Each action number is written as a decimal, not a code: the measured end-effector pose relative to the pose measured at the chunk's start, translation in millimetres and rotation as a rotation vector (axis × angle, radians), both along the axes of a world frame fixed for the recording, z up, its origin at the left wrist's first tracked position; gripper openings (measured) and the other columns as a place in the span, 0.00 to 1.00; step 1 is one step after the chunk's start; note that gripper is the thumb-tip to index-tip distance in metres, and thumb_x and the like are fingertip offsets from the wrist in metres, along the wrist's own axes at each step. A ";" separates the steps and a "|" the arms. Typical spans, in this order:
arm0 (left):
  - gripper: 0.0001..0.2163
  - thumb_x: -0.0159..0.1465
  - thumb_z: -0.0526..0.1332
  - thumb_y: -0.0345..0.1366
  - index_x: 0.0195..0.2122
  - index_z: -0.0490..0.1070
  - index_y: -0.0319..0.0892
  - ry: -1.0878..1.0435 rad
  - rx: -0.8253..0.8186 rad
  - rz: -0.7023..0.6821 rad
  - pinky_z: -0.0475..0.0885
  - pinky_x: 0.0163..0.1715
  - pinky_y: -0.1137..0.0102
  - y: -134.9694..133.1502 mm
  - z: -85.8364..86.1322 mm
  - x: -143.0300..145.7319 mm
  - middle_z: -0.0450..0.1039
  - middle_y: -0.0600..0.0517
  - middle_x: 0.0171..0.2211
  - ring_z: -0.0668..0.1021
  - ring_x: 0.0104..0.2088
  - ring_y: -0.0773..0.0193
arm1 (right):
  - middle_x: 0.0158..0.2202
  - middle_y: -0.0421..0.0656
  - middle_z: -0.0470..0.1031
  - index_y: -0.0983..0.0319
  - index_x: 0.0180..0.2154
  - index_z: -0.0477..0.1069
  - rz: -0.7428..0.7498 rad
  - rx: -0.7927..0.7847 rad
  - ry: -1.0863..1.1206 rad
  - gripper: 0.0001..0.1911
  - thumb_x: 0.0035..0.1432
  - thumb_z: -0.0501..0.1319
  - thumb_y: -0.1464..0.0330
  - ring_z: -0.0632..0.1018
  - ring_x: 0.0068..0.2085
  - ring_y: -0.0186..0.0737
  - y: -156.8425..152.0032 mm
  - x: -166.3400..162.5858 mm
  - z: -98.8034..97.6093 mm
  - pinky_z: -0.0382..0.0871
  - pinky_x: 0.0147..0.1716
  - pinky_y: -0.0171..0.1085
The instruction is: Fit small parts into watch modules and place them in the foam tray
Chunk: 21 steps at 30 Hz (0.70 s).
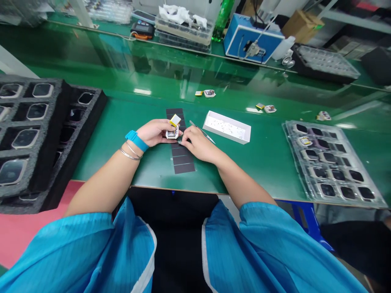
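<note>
My left hand (154, 133) holds a small white square frame (172, 132) with a yellow tab (175, 120) standing up from it, like a watch part with its battery. The fingertips of my right hand (198, 144) reach the frame's lower right side. Steel tweezers (202, 132) lie against the top of my right hand, and I cannot tell whether the hand grips them. Both hands rest above a black strip mat (180, 158) on the green bench (100, 162).
A white tray (226, 127) is right of my hands. Black foam holding watch cases (29, 136) stands at the left, and a clear blister tray of dark-faced modules (328, 162) at the right. Small white parts (207, 93) lie farther along the bench, with a blue instrument (253, 42) behind.
</note>
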<state>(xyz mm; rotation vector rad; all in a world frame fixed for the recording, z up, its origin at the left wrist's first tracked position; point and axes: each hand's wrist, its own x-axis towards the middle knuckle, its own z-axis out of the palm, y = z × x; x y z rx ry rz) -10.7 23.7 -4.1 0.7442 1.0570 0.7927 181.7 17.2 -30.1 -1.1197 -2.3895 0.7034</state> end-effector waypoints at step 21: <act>0.04 0.53 0.64 0.24 0.30 0.71 0.35 0.147 0.087 0.050 0.77 0.24 0.73 -12.3 3.0 21.9 0.72 0.50 0.24 0.76 0.24 0.66 | 0.29 0.38 0.75 0.61 0.29 0.67 -0.150 -0.297 0.683 0.11 0.47 0.67 0.65 0.73 0.29 0.33 -4.5 -8.2 7.3 0.68 0.33 0.36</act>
